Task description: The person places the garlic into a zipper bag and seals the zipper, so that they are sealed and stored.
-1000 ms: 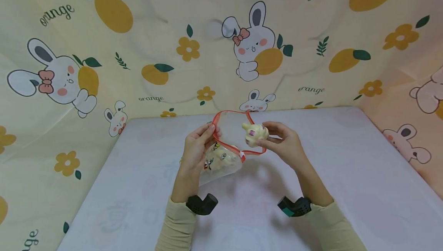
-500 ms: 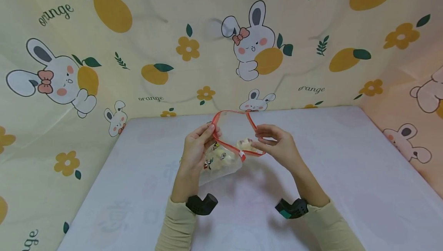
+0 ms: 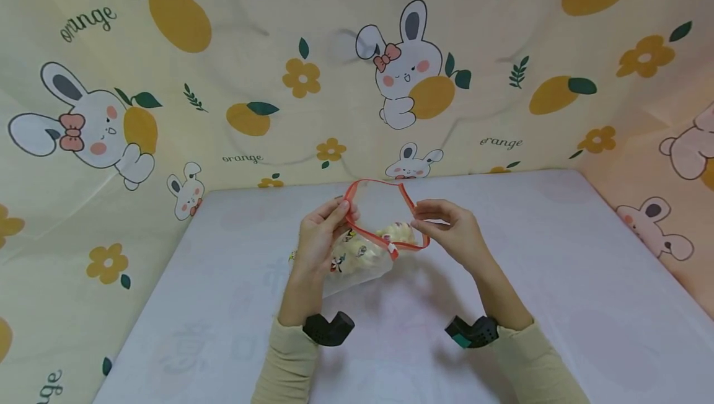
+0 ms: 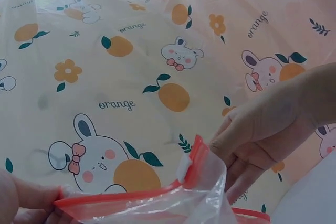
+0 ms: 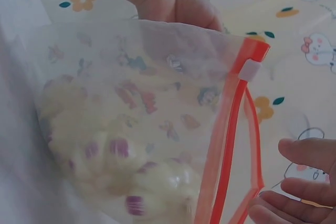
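A clear slider zip bag [image 3: 357, 261] with printed cartoon figures and a red zip rim hangs with its mouth spread wide. My left hand [image 3: 320, 233] pinches the rim at its left side; the left wrist view shows the fingers [image 4: 31, 200] on the red edge. Inside lie several cream, rounded figures [image 5: 157, 187] with purple patches. Just inside the mouth, one cream figure [image 3: 398, 232] shows. My right hand [image 3: 449, 227] is at the rim's right side, fingertips right at the red edge, thumb apart, holding nothing. A white slider [image 5: 251, 70] sits at one zip corner.
The bag is over a white-covered table [image 3: 223, 329]. Behind the table rises a cream backdrop [image 3: 334, 38] printed with rabbits and oranges. Each wrist wears a black camera, the left one [image 3: 329, 329] and the right one [image 3: 473, 332].
My right hand has let go of the cream figure with purple patches, which dropped from above the mouth into the bag. The left hand keeps its grip on the rim.
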{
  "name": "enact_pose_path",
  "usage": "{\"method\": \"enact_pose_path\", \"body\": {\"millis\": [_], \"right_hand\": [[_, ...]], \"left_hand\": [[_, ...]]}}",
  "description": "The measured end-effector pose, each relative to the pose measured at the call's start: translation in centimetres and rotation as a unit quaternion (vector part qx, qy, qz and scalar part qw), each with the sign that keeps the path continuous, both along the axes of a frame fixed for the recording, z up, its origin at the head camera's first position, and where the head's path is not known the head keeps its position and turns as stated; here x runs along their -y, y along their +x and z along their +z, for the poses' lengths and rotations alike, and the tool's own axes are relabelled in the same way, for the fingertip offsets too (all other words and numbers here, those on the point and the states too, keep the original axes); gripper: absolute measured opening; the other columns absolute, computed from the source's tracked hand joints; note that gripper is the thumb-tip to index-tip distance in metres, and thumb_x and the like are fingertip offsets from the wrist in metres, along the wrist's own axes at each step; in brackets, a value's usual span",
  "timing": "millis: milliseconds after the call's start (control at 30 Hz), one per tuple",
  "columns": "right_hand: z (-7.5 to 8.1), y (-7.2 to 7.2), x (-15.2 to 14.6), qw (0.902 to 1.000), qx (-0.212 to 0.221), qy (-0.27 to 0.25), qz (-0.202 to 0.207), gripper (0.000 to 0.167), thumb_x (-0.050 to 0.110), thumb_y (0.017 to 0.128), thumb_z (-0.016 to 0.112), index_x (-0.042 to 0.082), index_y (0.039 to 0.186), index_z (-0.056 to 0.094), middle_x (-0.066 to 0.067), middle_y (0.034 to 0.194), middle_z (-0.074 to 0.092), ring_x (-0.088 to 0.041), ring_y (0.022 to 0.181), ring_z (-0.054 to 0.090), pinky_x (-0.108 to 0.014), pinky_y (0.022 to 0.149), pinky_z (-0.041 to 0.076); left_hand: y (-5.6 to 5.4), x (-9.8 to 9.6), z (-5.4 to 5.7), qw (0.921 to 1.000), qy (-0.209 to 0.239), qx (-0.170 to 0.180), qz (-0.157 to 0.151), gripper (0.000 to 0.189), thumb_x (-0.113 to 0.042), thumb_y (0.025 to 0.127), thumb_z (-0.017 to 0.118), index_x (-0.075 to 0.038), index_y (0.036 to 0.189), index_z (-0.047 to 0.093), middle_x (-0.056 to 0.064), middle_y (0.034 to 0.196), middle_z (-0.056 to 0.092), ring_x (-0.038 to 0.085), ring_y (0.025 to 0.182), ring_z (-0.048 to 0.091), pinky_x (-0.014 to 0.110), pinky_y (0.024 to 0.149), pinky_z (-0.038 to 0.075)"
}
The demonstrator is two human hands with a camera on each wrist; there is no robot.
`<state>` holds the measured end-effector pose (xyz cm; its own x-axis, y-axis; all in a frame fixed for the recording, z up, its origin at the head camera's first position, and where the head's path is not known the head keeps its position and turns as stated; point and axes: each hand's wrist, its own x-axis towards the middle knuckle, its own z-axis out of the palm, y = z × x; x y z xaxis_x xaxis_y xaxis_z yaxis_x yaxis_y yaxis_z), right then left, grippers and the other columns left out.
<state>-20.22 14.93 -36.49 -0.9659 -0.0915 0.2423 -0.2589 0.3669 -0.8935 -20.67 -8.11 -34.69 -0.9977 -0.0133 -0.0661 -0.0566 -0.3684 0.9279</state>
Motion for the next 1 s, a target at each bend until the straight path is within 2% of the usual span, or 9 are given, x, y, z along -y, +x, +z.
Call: {"method": "enact_pose_path", "body": {"millis": [133, 267, 500, 800, 1000], "right_hand": [[0.0, -0.1, -0.1, 1.0, -0.002, 0.002, -0.002, 0.038, 0.012, 0.086, 0.072, -0.004, 0.119, 0.062, -0.023, 0.114, 0.067, 0.011, 0.089, 0.059, -0.006, 0.079, 0.052], [0.0, -0.2, -0.4, 0.9999, -0.005, 0.011, -0.011, 0.035, 0.012, 0.087, 0.071, -0.004, 0.118, 0.063, -0.024, 0.113, 0.068, 0.016, 0.085, 0.056, -0.005, 0.077, 0.051], [-0.1, -0.1, -0.8, 0.999, 0.004, 0.039, -0.02, 0.035, 0.017, 0.088, 0.071, -0.002, 0.117, 0.063, -0.022, 0.11, 0.069, 0.016, 0.083, 0.055, -0.005, 0.076, 0.051], [-1.0, 0.7, -2.6, 0.9967, 0.013, 0.077, -0.024, 0.034, 0.021, 0.089, 0.069, 0.001, 0.116, 0.064, -0.019, 0.109, 0.071, 0.015, 0.084, 0.056, -0.006, 0.075, 0.05], [-1.3, 1.4, -3.5, 0.996, 0.012, 0.086, -0.02, 0.033, 0.022, 0.09, 0.069, 0.002, 0.115, 0.065, -0.018, 0.108, 0.071, 0.015, 0.083, 0.057, -0.008, 0.074, 0.052]], "left_hand": [[0.0, -0.3, -0.1, 0.9999, -0.013, -0.005, -0.006, 0.022, -0.008, 0.096, 0.057, 0.008, 0.11, 0.061, -0.009, 0.072, 0.07, 0.004, 0.071, 0.068, 0.017, 0.074, 0.058], [0.0, -0.4, -0.2, 0.9999, -0.015, -0.007, -0.002, 0.018, -0.008, 0.096, 0.057, 0.005, 0.107, 0.063, -0.009, 0.072, 0.07, 0.004, 0.071, 0.068, 0.017, 0.075, 0.058], [0.0, -1.1, -0.7, 0.9988, -0.04, -0.023, -0.015, 0.025, -0.006, 0.095, 0.058, 0.013, 0.11, 0.06, -0.01, 0.07, 0.068, 0.003, 0.07, 0.067, 0.017, 0.073, 0.057], [0.2, -3.4, -2.4, 0.9942, -0.092, -0.014, -0.054, 0.025, -0.009, 0.094, 0.06, 0.01, 0.111, 0.064, -0.011, 0.073, 0.069, 0.0, 0.071, 0.066, 0.015, 0.071, 0.057], [0.4, -4.3, -3.0, 0.992, -0.11, -0.014, -0.06, 0.023, -0.009, 0.094, 0.06, 0.01, 0.108, 0.065, -0.011, 0.071, 0.068, 0.0, 0.071, 0.066, 0.015, 0.07, 0.056]]}}
